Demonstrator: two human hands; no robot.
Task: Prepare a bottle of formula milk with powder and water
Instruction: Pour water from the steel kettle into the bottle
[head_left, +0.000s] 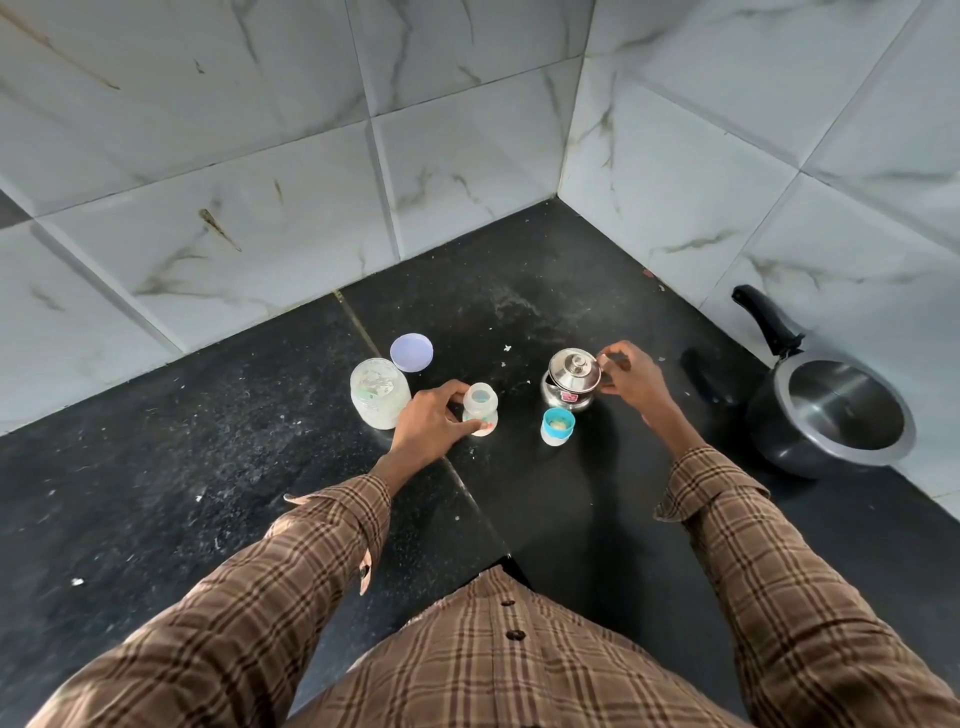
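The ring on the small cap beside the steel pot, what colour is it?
Blue ring on a white cap, seen in the head view.

**No legible writing**

Nothing can be read. The steel pot (570, 385) carries a small red sticker (570, 396) low on its front, its print too small to make out. The baby bottle (480, 410) shows coloured markings on its side, blurred beyond reading

open baby bottle (480, 409) upright, powder jar (379, 392) uncapped
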